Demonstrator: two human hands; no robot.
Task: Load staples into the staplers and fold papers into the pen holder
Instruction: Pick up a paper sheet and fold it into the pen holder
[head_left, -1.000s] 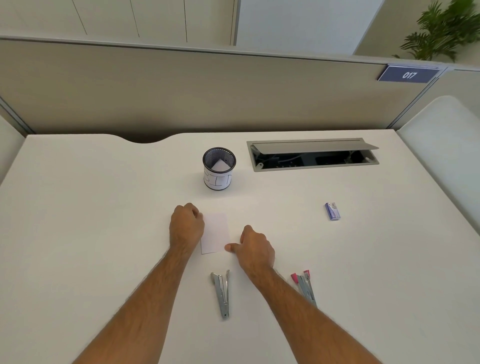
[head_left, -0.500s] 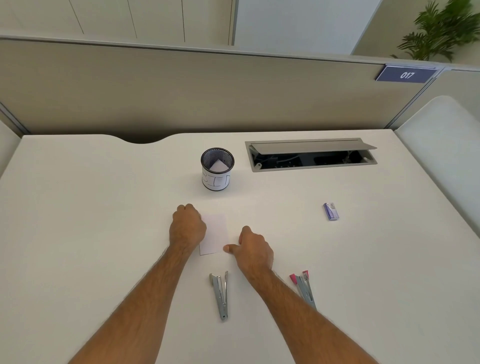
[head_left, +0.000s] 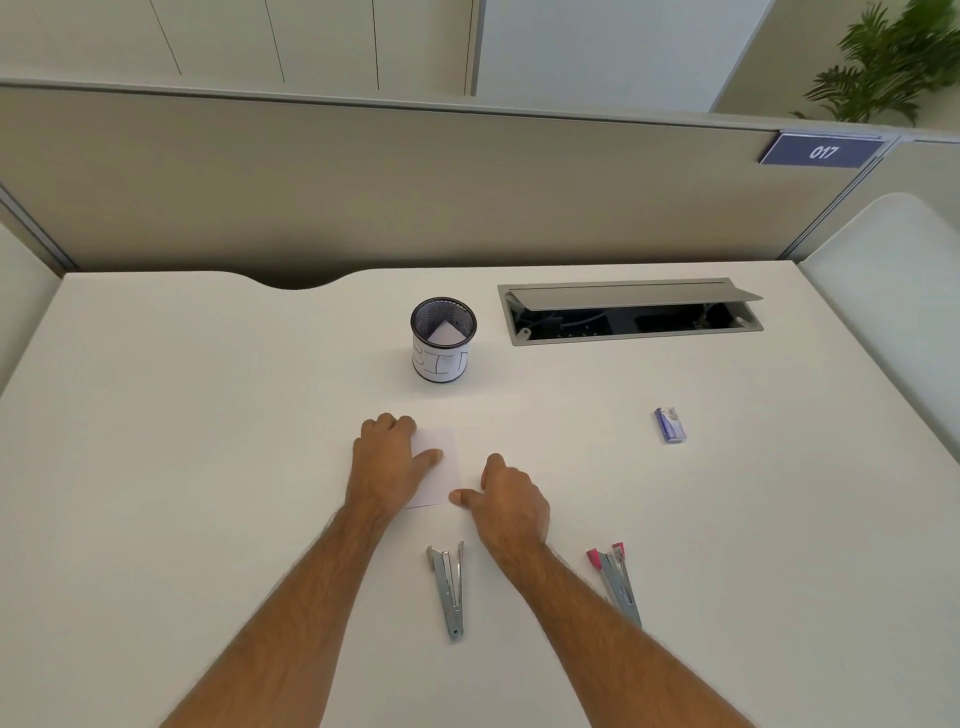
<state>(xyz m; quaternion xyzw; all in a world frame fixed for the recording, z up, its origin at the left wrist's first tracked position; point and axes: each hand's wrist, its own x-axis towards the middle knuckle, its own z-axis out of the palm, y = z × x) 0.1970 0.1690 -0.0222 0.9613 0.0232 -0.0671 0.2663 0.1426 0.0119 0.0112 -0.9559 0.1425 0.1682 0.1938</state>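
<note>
While the left hand (head_left: 387, 464) lies knuckles-up on the left part of a folded paper (head_left: 439, 465), fingers curled under and thumb stretched flat across the sheet, it presses rather than grips; nothing is held inside the fist as far as can be seen. Right hand (head_left: 511, 506) sits just beside the paper's near right corner, fingers loosely curled, thumb tip at the sheet's edge, holding nothing. Paper: thin, white, smooth, a small rectangle, long axis running away from the person. Desk (head_left: 182, 467) is matte white with a scooped cutout at the far edge. Near side, between the forearms, a bare-metal stapler (head_left: 451, 592) lies splayed open in a narrow V, long axis pointing away, hinge toward the person. Right of the right forearm, a second stapler (head_left: 615, 582), metal with pink tips, angled slightly leftward at its far end. Beyond the paper, a black mesh pen holder (head_left: 443, 340) stands upright, cylindrical, white folded paper inside. Far right, a small purple staple box (head_left: 670, 425). Grey cable tray (head_left: 631, 312), lid propped open, at the desk's back.
</note>
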